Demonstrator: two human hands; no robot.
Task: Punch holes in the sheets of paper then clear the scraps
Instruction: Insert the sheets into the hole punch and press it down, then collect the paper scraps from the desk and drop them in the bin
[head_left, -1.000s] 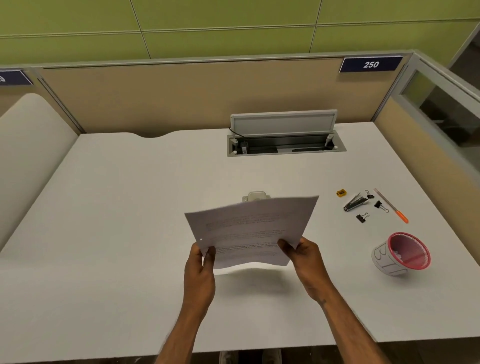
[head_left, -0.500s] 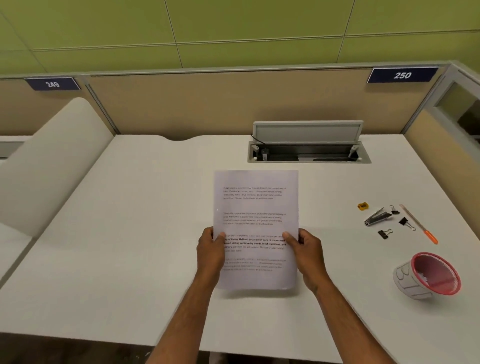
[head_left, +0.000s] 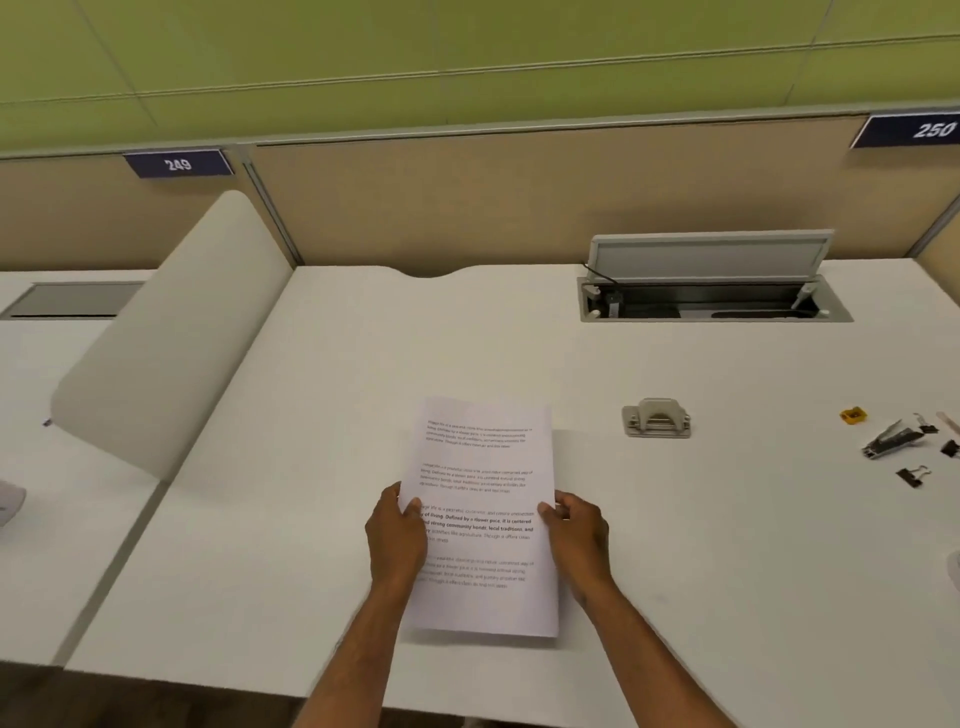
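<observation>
White printed sheets of paper (head_left: 483, 467) lie upright in portrait, low over the white desk (head_left: 675, 545) in front of me. My left hand (head_left: 396, 535) grips their left edge and my right hand (head_left: 576, 530) grips their right edge, thumbs on top. A grey hole punch (head_left: 656, 419) stands on the desk to the right of the sheets and a little farther back, apart from both hands. No scraps are visible on the desk.
Far right lie a yellow sharpener (head_left: 852, 415), a metal stapler remover (head_left: 892, 442) and black binder clips (head_left: 912, 477). An open cable tray (head_left: 711, 301) sits at the back. A curved white divider (head_left: 166, 343) bounds the left side. The desk's front edge runs below my forearms.
The sheets turned from a raised, tilted landscape hold to portrait and came down toward the desk, left of the punch. My view swung left, so the punch now shows and the cup left the frame.
</observation>
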